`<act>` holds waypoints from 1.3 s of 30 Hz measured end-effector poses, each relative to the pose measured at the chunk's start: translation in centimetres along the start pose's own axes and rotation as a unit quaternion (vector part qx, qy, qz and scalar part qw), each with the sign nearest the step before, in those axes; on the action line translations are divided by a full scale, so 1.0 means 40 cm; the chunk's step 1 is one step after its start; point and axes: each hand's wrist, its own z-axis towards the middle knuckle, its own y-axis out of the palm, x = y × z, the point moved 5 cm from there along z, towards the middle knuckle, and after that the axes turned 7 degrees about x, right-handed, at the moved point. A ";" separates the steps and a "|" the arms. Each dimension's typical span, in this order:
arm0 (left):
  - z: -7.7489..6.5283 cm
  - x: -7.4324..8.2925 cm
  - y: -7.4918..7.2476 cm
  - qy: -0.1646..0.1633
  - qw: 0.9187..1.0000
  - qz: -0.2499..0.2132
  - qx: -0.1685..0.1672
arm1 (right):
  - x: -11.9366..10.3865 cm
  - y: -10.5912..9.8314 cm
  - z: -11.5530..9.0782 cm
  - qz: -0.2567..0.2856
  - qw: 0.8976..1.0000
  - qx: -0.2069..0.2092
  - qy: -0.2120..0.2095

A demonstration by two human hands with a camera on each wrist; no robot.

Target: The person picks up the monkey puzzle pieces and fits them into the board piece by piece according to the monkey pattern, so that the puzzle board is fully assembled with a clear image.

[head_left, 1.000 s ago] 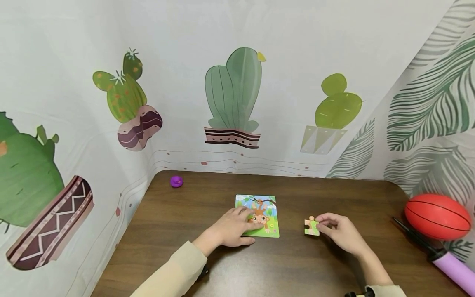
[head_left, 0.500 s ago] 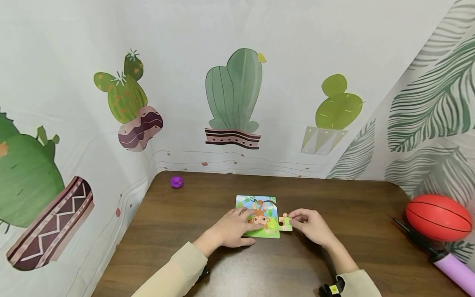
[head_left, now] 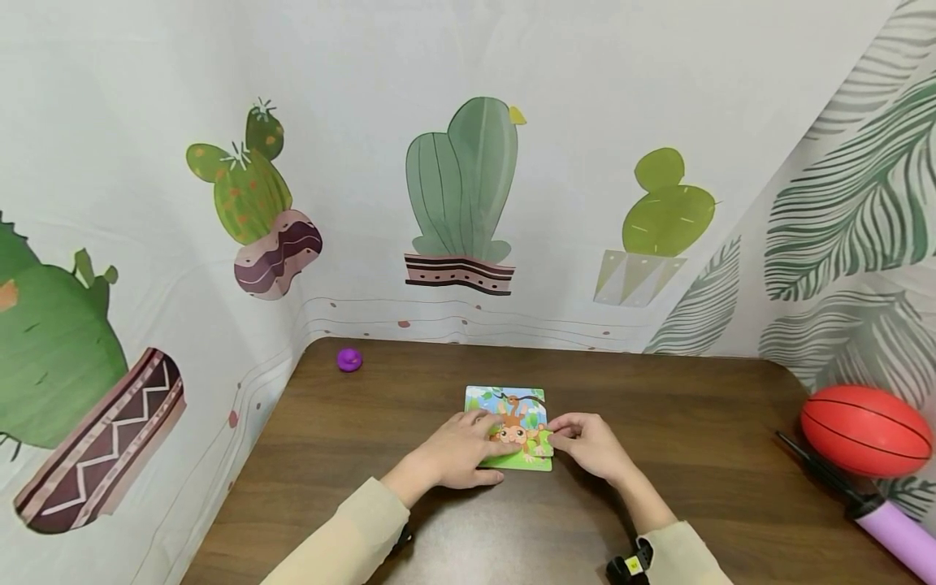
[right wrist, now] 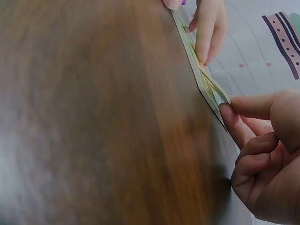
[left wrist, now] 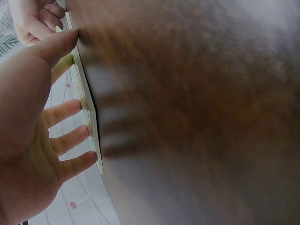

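A square jigsaw board (head_left: 522,463) with a monkey picture lies flat on the brown table. My left hand (head_left: 457,448) rests on its left part, fingers spread; in the left wrist view their straight tips touch the board's surface. Between thumb and index finger, my right hand (head_left: 594,447) pinches a jigsaw piece (head_left: 543,444) over the board's right side. The right wrist view shows this piece (right wrist: 216,87) tilted, its near edge raised and its far edge down at the board. The picture under my left hand is partly hidden.
A small purple toy (head_left: 349,360) sits at the table's back left corner. To the right are a red ball (head_left: 866,431) with black lines and a purple hand pump (head_left: 899,524) with a black nozzle. A cactus-printed cloth (head_left: 351,309) hangs behind the table.
My right hand has carried the jigsaw piece leftward, from the bare table beside the board to over its right side. My left hand has stayed in place on the board.
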 end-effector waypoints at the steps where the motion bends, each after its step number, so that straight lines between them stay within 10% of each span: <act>1: 0.000 0.000 0.000 0.000 1.000 0.000 0.000 | -0.002 0.002 0.000 -0.002 1.000 0.002 -0.002; 39: 0.001 0.003 -0.003 0.002 1.000 0.001 0.005 | -0.026 0.039 0.007 -0.011 0.999 0.007 0.049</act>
